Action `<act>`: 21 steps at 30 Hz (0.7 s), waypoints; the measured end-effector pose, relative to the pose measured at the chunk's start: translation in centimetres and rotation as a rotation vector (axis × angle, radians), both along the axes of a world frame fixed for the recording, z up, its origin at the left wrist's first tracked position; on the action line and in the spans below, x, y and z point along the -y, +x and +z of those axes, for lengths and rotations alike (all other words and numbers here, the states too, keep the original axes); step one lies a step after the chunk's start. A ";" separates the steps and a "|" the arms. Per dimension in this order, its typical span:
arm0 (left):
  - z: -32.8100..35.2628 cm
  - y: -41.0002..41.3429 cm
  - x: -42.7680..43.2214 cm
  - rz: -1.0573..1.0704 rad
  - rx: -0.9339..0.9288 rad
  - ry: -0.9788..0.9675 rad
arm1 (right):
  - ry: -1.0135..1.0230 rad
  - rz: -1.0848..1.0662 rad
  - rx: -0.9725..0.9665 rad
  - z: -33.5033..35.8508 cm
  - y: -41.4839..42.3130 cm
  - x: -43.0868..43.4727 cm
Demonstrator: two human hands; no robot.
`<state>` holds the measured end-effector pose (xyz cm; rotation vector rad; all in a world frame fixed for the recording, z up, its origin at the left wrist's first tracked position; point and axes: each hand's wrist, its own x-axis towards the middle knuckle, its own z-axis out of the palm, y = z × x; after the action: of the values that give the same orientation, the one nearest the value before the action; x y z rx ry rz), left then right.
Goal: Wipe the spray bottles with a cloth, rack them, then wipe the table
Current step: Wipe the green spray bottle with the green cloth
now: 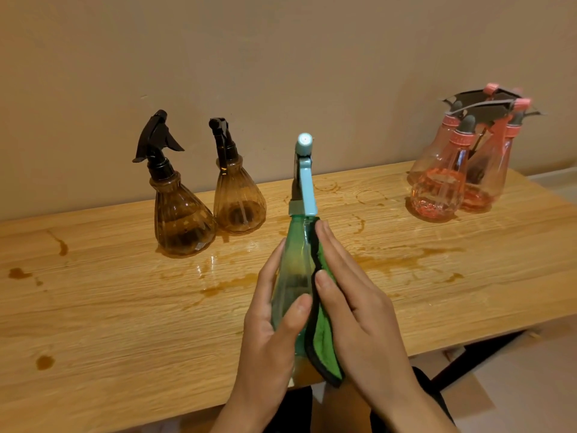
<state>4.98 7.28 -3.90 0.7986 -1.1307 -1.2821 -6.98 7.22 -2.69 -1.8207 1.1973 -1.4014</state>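
A green spray bottle (295, 260) with a light-blue trigger head is held above the table's front edge, tilted away from me. My left hand (268, 332) grips its body from the left, thumb across the front. My right hand (352, 304) presses a green cloth (323, 342) with a dark edge against the bottle's right side, fingers straight. Two brown spray bottles (184, 217) (239, 201) with black heads stand at the back left. Several pink spray bottles (437, 185) hang in a dark rack (487, 103) at the back right.
The wooden table (109, 323) carries brown liquid stains and wet streaks across its middle and left. A wall runs right behind it. The table's right end shows a dark leg and floor beyond.
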 end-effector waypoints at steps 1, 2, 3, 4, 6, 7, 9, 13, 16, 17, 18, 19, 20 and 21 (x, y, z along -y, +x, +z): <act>0.0 0.0 0.0 0.013 -0.005 -0.004 | -0.029 0.000 -0.039 0.0 0.1 -0.1; -0.1 0.0 0.0 0.033 -0.010 -0.012 | -0.061 -0.005 -0.091 -0.4 0.1 -0.4; -0.1 0.1 0.0 0.055 -0.019 -0.018 | -0.097 -0.016 -0.145 -0.9 0.2 -0.8; -0.2 0.2 0.1 0.078 -0.034 -0.015 | -0.127 -0.032 -0.189 -1.7 0.4 -1.3; -0.4 0.2 0.2 0.115 -0.078 0.016 | -0.148 -0.049 -0.227 -2.9 0.6 -2.3; -0.4 0.3 0.3 0.119 -0.091 0.026 | -0.139 -0.047 -0.218 -3.2 0.6 -2.5; -0.4 0.3 0.3 0.087 -0.079 0.015 | -0.055 -0.034 -0.138 -2.6 0.6 -2.3; -0.2 0.1 0.0 0.001 -0.008 0.014 | 0.086 0.016 0.051 0.0 -0.4 0.3; -0.2 0.2 0.1 0.043 -0.051 0.028 | -0.003 0.037 -0.084 0.5 -0.1 0.5; -0.2 0.2 0.1 0.058 -0.084 0.033 | -0.049 0.035 -0.148 0.0 0.1 0.0; -0.1 0.2 0.2 0.066 -0.122 0.041 | -0.095 0.026 -0.208 -0.6 0.2 -0.6; 0.0 0.3 0.2 0.071 -0.156 0.055 | -0.133 0.011 -0.254 -1.4 0.4 -1.2; 0.0 0.3 0.2 0.077 -0.178 0.069 | -0.163 -0.013 -0.284 -2.0 0.4 -1.7; 0.0 0.4 0.2 0.085 -0.192 0.080 | -0.185 -0.038 -0.297 -2.5 0.5 -2.2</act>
<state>5.34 7.06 -3.87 0.7572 -0.8886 -1.3097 -6.53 9.43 -5.17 -2.2063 1.2865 -1.3326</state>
